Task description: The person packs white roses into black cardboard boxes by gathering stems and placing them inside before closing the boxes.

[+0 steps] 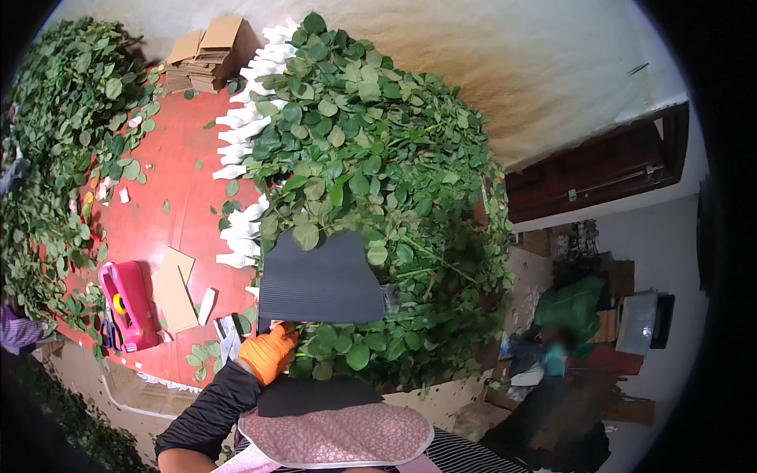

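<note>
My left hand (269,353), in an orange glove, is at the lower left edge of a black ribbed sheet (319,281). Its fingertips are partly hidden there, so their grip does not show. Just left of the glove lies a silver metal hand tool (227,337), possibly a plier stapler. Beneath and around the sheet spread leafy green stems (366,171), which look like roses. White mesh sleeves (239,136) line the left ends of the bunches. A second black panel (319,396) lies between the stems and my pink floral apron (337,434). My right hand is out of view.
On the red tabletop (177,219) stand a pink tape dispenser (127,304), scissors (110,334), cardboard pieces (175,292) and a cardboard stack (207,56). More foliage (59,118) covers the far left, beside a person's purple sleeve (20,331). Another blurred person (553,384) is at right.
</note>
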Demonstrator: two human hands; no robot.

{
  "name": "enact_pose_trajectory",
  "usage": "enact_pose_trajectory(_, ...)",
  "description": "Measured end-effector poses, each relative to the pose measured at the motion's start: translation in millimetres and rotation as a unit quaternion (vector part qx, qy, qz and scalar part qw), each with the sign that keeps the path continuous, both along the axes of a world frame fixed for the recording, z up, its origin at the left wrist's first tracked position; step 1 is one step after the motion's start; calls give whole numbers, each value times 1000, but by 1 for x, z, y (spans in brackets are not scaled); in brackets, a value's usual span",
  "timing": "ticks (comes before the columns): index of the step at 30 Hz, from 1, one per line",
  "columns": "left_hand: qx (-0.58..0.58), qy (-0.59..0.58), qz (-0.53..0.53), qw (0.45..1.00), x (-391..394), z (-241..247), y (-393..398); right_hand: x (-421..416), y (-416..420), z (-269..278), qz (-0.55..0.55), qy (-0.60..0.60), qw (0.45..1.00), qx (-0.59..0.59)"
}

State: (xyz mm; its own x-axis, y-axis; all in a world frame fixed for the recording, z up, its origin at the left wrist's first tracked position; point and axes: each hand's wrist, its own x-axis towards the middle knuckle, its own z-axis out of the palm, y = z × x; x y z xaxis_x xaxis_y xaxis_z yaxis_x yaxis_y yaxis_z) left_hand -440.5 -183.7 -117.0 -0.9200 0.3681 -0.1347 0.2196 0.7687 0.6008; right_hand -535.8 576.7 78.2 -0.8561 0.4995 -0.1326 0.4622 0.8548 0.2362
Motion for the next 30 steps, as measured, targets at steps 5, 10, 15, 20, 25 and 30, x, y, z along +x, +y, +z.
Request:
enact_pose_trajectory(5, -27, -53, -7, 998, -2, 2, -6, -194, -401, -13, 549, 181, 779, -242)
enact_pose_trajectory(10, 15, -55, -28, 998, -10, 3, -6, -275, -642, -139, 767, 74, 615, -167)
enact_pose_trajectory(15, -7, -42, -14, 999, -4, 0, -1, -288, -682, -189, 713, -149, 684, 45)
enact_pose_trajectory(20, 7, -29, -3, 1000, -1, 2, -2, -276, -676, -117, 730, -77, 679, 7)
enact_pose_trajectory(25, 6, -40, -17, 999, -2, 3, -2, -278, -655, -67, 635, -70, 769, 18)
enact_pose_trajectory(30, -26, -59, -30, 998, -7, 4, -2, -282, -626, -56, 626, 0, 769, -131)
